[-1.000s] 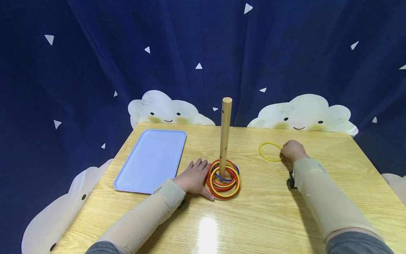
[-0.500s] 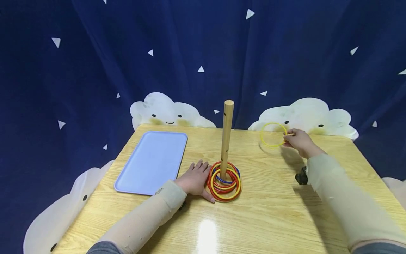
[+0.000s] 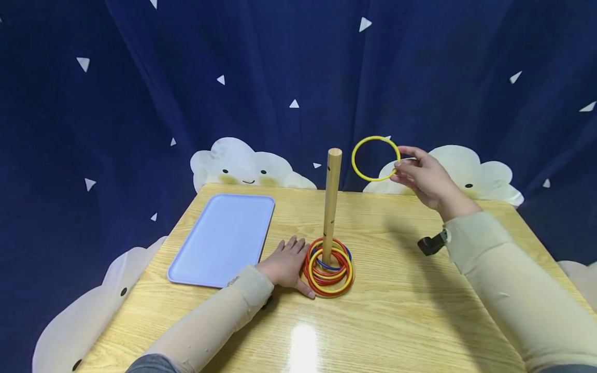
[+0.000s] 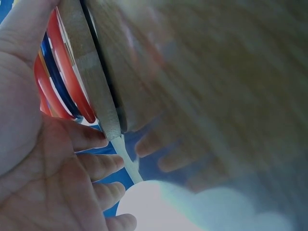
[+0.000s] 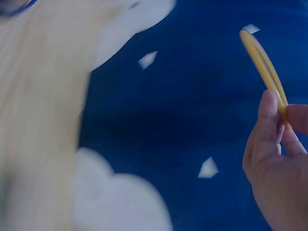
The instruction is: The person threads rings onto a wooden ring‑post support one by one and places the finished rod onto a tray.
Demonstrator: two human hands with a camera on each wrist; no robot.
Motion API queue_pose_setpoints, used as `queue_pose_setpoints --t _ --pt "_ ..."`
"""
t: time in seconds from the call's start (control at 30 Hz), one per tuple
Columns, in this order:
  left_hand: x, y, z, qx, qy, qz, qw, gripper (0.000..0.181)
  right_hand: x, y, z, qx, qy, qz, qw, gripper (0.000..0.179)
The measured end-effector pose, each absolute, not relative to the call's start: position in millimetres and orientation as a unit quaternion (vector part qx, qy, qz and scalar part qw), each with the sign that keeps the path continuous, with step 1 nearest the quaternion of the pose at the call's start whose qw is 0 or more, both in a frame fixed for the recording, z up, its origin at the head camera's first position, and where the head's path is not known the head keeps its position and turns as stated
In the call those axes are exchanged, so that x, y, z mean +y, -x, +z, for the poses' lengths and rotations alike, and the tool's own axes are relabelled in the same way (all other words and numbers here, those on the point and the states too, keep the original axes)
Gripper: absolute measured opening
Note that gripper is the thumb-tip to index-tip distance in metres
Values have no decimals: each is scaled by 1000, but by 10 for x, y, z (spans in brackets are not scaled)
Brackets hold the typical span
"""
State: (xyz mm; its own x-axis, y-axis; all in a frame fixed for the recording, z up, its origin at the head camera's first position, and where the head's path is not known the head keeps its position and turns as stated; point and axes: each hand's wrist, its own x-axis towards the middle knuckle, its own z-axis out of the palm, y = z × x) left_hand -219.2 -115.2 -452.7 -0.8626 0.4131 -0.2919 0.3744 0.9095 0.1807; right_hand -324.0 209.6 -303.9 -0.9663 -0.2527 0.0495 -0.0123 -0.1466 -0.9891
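A yellow ring is pinched between the thumb and fingers of my right hand, raised above the far right part of the table. The right wrist view shows the same yellow ring nearly edge-on. Left of it stands an upright wooden peg on a round wooden base. Red, yellow and blue rings lie stacked around the peg's foot. My left hand, fingers spread and straight, rests against the left side of the base and rings; its palm shows in the left wrist view.
A light blue tray lies on the left of the wooden table. Behind the table hangs a dark blue curtain with white triangles and clouds.
My right hand has lifted the yellow ring off the table and brought it up and left, toward the peg's top. The left hand has stayed beside the base.
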Motion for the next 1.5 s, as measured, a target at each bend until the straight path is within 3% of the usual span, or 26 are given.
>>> queue_pose_setpoints --t 0.27,0.53,0.73,1.23,1.5 --pt "-1173 2201 -4509 963 -207 54 161 131 1860 2972 -2522 446 135 -873 145 34" --pt "-1157 2192 -4518 962 -211 58 166 130 1655 2736 -2392 426 192 -860 206 31" --pt "-1150 2195 -4532 962 -207 70 167 129 1533 2678 -2545 503 217 -807 221 29" --pt "-1161 2195 -4524 963 -211 50 160 131 1426 2686 -3114 630 184 -705 268 32" --pt "-1168 2197 -4538 963 -213 49 160 131 1441 2716 -3521 663 178 -663 297 47"
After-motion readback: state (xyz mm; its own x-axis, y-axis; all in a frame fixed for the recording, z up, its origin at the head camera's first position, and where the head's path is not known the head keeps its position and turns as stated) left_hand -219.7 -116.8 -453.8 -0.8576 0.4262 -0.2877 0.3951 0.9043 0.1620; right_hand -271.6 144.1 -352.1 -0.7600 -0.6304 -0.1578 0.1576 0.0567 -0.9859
